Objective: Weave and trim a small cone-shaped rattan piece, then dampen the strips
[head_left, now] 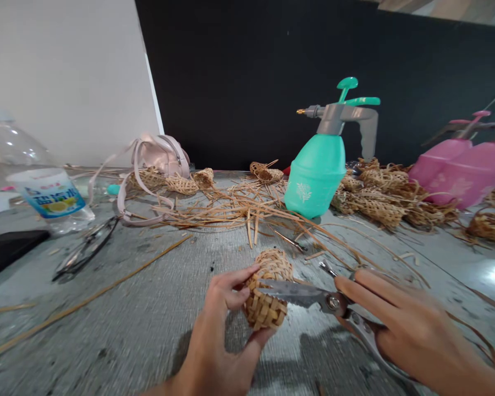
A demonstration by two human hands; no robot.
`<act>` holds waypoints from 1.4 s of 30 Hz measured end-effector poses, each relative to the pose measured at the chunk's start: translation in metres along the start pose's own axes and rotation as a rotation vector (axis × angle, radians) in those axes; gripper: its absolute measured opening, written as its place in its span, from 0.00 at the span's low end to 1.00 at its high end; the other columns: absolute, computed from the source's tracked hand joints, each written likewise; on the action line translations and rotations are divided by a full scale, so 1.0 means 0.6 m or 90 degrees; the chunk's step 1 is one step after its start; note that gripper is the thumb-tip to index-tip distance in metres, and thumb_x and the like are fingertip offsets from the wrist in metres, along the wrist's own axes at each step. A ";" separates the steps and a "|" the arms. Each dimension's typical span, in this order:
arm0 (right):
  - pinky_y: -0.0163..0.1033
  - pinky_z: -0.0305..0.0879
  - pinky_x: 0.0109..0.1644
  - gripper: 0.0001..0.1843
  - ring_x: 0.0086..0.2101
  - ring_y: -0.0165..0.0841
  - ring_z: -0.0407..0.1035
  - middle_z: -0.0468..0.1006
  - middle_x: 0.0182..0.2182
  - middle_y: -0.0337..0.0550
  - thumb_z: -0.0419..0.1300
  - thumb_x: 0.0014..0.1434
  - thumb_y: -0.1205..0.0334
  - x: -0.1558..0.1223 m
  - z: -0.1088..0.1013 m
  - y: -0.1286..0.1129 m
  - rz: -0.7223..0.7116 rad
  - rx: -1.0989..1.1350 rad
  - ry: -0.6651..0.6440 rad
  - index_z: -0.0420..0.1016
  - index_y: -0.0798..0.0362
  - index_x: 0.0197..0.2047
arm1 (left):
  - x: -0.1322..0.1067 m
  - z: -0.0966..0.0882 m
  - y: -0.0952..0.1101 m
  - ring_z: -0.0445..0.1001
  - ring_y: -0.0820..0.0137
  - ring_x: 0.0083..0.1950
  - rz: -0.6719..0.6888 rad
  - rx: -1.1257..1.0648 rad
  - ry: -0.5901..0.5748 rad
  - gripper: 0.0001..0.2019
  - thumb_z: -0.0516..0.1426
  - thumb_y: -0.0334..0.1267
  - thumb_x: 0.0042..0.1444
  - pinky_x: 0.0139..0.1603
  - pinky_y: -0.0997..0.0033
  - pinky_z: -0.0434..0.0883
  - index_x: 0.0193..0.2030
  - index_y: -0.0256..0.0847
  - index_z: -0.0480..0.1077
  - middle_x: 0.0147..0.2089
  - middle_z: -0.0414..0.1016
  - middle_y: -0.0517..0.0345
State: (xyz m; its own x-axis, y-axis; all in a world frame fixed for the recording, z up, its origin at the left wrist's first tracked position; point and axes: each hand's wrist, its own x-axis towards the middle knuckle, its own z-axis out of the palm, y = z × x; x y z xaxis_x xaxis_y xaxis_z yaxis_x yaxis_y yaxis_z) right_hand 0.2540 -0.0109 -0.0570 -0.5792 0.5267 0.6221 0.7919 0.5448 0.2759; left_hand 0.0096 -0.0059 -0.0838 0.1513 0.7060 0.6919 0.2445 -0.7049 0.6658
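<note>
Between the thumb and fingers of my left hand (226,324) is a small woven piece of tan strips (268,311), held above the grey table. Its upper part is rounded and more finely woven than the blocky lower part. My right hand (400,319) grips a pair of metal scissors (334,302), whose blades point left and lie across the front of the woven piece. The blades look nearly closed; whether a strip sits between them I cannot tell. Just beyond lies a thin pointed metal tool (291,241).
Loose strips (226,206) spread across the table's middle. Behind stand a green spray bottle (315,170) and pink spray bottles (457,170), beside heaped woven pieces (379,192). Leftward are a pale bag (165,157), a labelled plastic bottle (53,192), eyeglasses (86,247) and a black phone (12,250).
</note>
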 end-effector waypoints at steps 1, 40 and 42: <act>0.35 0.65 0.29 0.25 0.31 0.34 0.71 0.74 0.32 0.44 0.41 0.47 0.81 -0.002 0.002 -0.001 0.003 0.006 -0.002 0.63 0.54 0.45 | 0.001 0.000 0.001 0.70 0.62 0.53 0.002 0.003 0.005 0.16 0.57 0.25 0.50 0.50 0.60 0.73 0.42 0.44 0.58 0.51 0.68 0.50; 0.33 0.60 0.19 0.20 0.19 0.27 0.65 0.69 0.34 0.44 0.44 0.49 0.78 -0.001 0.003 0.007 -0.002 -0.029 -0.032 0.63 0.53 0.43 | -0.005 -0.003 -0.003 0.71 0.60 0.52 0.010 -0.003 -0.018 0.18 0.57 0.24 0.49 0.49 0.56 0.74 0.43 0.45 0.58 0.50 0.69 0.49; 0.32 0.57 0.18 0.23 0.16 0.26 0.63 0.70 0.32 0.41 0.43 0.45 0.80 0.001 -0.002 0.009 -0.023 -0.091 0.014 0.63 0.51 0.42 | -0.006 -0.004 -0.002 0.71 0.60 0.52 0.015 0.000 -0.026 0.18 0.57 0.24 0.49 0.49 0.54 0.73 0.43 0.45 0.58 0.51 0.69 0.49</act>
State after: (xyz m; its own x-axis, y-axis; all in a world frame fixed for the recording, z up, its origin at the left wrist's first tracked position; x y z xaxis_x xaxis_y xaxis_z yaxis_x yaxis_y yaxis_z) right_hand 0.2579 -0.0082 -0.0542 -0.6049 0.4933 0.6251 0.7909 0.4640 0.3991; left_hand 0.0067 -0.0074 -0.0864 0.1963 0.6908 0.6958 0.2396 -0.7219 0.6492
